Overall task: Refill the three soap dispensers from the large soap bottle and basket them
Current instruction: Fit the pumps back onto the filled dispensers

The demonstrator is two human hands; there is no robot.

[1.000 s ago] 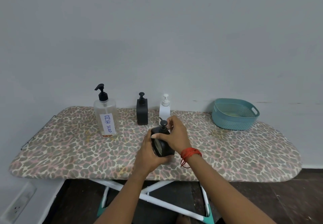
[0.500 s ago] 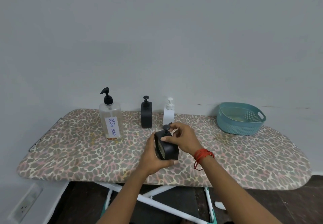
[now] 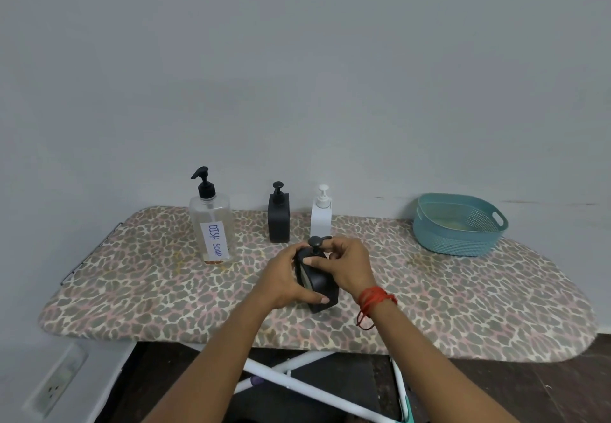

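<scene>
in the lower middle of the frame both hands close around a black soap dispenser (image 3: 320, 285), which leans a little to the left with its base down at the leopard-print ironing board (image 3: 148, 293). the left hand (image 3: 284, 279) wraps the body from the left, thumb laid along the lower front and fingers curled round behind. the right hand (image 3: 348, 265) comes in from the right, thumb pressed on the dispenser's shoulder and fingers curled up by the pump head (image 3: 315, 243); the hand hides whether those fingers truly pinch the neck. a red thread band (image 3: 373, 302) circles the right wrist. further up the frame, along the far edge of the board, three bottles stand upright and apart from one another. to the left is the large soap bottle (image 3: 213, 224), clear, with a black pump, a "dish soap" label and a thin amber layer at the bottom. at centre is a second black dispenser (image 3: 278, 221), and just to its right a white dispenser (image 3: 320, 219). the teal basket (image 3: 456, 242) sits at the right of the frame on the board, well apart from the hands. white crossed legs (image 3: 297, 386) show beneath the board, and a wall socket (image 3: 54, 388) sits in the lower left corner.
</scene>
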